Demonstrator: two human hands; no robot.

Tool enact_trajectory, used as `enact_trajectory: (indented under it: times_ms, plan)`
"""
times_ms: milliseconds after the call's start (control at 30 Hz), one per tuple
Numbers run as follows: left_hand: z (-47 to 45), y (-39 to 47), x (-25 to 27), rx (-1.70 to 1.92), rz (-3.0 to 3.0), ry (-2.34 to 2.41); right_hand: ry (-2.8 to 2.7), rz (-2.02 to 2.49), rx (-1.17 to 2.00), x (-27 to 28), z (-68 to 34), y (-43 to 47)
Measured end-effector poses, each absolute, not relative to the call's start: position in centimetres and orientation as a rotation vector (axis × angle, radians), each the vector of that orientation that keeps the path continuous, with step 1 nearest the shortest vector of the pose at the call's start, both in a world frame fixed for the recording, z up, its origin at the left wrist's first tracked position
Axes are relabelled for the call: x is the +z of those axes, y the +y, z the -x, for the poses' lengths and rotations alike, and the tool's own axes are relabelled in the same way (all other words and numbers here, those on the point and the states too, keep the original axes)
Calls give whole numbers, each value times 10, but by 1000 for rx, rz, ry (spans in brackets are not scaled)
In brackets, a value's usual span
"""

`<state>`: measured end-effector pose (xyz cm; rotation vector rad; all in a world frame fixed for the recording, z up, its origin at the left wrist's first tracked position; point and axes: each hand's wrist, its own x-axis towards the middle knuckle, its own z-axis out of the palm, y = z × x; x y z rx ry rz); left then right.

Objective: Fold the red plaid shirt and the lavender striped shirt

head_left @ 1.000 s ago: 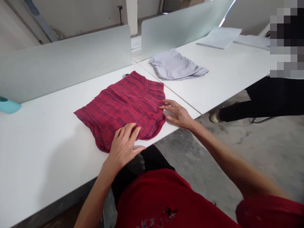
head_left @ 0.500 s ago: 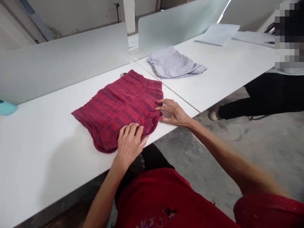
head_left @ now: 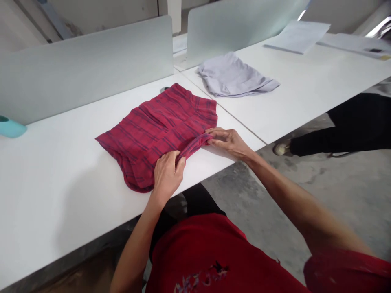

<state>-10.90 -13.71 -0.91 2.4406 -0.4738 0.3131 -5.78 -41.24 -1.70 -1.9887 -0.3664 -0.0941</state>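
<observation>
A red plaid shirt (head_left: pixel 152 134) with dark stripes lies folded on the white table (head_left: pixel 39 195), its near right edge lifted into a roll. My left hand (head_left: pixel 168 169) grips that near edge between thumb and fingers, the fingers partly hidden by the cloth. At the right corner of the same edge, my right hand (head_left: pixel 227 142) pinches the fabric between thumb and fingertips. Beyond the shirt, across the table seam, lies a folded pale lilac garment (head_left: pixel 235 77), touched by neither hand.
Frosted divider panels (head_left: pixel 91 73) stand along the table's far side. A turquoise object (head_left: pixel 12 127) is at the left edge. White sheets (head_left: pixel 297 36) lie at the far right. Another person's dark-trousered leg (head_left: pixel 330 136) stands beyond the table's near edge on the right.
Both hands have closed on the shirt's near edge and lifted it into a roll; before, the left lay flat on it and the right was spread at the corner. The view has shifted slightly.
</observation>
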Motion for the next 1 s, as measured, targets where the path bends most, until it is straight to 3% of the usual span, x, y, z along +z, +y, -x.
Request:
enact_trajectory:
  times_ms: [567, 1000]
  plan:
    - [103, -135, -5, 194, -2127, -329, -246, 1772, -101, -20, 57, -406]
    - [116, -143, -2, 342, -2681, -519, -305, 1808, -220, -24, 57, -406]
